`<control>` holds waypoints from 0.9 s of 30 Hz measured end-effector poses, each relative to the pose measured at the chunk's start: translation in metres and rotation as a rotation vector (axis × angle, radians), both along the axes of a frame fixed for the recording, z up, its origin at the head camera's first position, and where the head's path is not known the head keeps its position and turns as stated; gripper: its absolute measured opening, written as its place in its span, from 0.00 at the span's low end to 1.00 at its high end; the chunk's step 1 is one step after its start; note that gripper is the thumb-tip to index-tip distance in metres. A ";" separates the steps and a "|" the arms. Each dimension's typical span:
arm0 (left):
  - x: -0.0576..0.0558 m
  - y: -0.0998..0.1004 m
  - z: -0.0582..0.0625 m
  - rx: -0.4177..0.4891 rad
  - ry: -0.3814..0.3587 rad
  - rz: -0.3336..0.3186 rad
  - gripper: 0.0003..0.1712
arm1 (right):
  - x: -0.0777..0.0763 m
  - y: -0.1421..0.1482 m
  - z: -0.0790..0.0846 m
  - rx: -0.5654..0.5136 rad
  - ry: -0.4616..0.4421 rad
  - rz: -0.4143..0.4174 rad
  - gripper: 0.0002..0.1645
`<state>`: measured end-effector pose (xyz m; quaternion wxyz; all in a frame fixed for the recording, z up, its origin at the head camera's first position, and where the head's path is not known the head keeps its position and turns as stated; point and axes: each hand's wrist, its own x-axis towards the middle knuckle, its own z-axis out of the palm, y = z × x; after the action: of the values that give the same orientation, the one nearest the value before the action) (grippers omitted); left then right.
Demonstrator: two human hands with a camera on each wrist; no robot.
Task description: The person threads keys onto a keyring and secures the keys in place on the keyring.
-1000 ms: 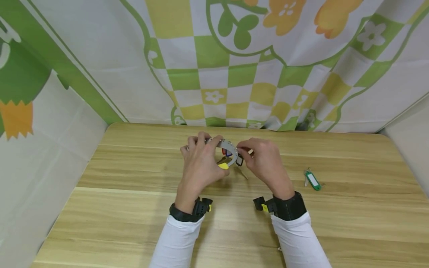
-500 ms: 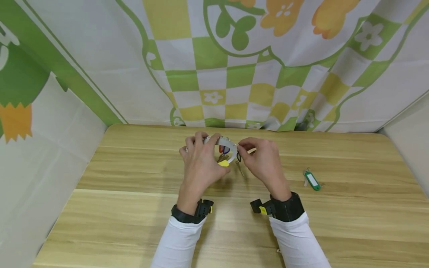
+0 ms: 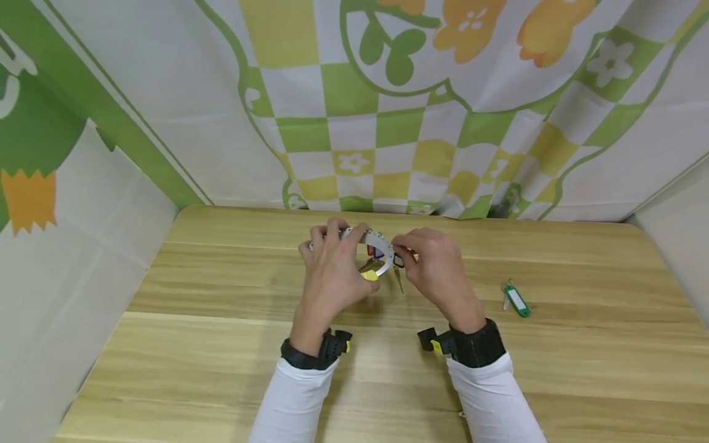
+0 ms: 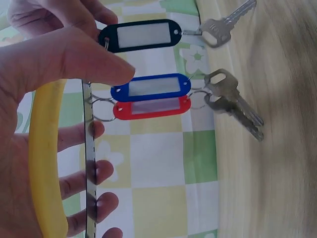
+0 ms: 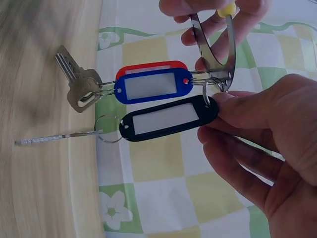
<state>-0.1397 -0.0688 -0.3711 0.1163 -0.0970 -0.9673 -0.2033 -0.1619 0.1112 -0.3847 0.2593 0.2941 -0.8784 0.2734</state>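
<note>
My left hand [image 3: 332,267] grips a curved silver metal frame [image 3: 383,247] with a yellow handle [image 4: 47,163]; small shiny bits line its curve. Thumb and forefinger of my right hand [image 3: 440,271] pinch the end of a black key tag [image 5: 168,119], right at its small ring by the frame's curved end. From the tag's other end hangs a key [image 5: 54,138]. A blue key tag [image 5: 153,87] and a red key tag [image 5: 148,66] dangle from rings on the frame, each with a key. In the head view my left hand covers much of the frame.
A green key tag [image 3: 517,299] with a key lies on the wooden table [image 3: 581,344] to the right. A patterned curtain [image 3: 399,129] hangs behind the table's back edge. A small white thing [image 3: 462,414] shows beside the right sleeve.
Both hands shift only slightly and keep their hold. The black key tag and its key have swung a little beneath the right fingers.
</note>
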 end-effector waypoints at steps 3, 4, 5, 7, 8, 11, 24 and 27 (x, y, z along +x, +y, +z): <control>0.000 -0.001 0.000 -0.011 -0.014 -0.012 0.51 | 0.000 0.001 0.000 -0.002 -0.018 0.008 0.04; 0.000 -0.001 0.000 -0.012 -0.016 -0.012 0.51 | 0.000 0.001 -0.001 -0.010 -0.041 0.003 0.05; -0.001 -0.002 0.001 -0.012 -0.017 -0.010 0.51 | 0.000 0.001 -0.001 -0.022 -0.072 -0.008 0.05; -0.001 -0.001 0.000 -0.010 -0.013 -0.002 0.51 | 0.000 0.001 -0.002 -0.060 -0.147 -0.041 0.06; -0.001 -0.001 0.000 -0.007 -0.010 0.003 0.50 | 0.000 0.001 -0.002 -0.083 -0.185 -0.061 0.06; -0.002 0.001 0.000 0.013 -0.003 0.017 0.50 | 0.000 -0.001 -0.002 -0.155 -0.270 -0.123 0.07; -0.001 0.002 -0.001 0.040 0.033 0.044 0.50 | 0.000 -0.007 -0.001 -0.277 -0.221 -0.156 0.04; -0.002 0.002 -0.001 0.022 0.031 0.023 0.50 | 0.000 -0.004 0.000 -0.182 -0.148 -0.135 0.04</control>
<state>-0.1415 -0.0668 -0.3721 0.1347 -0.0875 -0.9642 -0.2110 -0.1617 0.1075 -0.3851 0.2374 0.1887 -0.8843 0.3550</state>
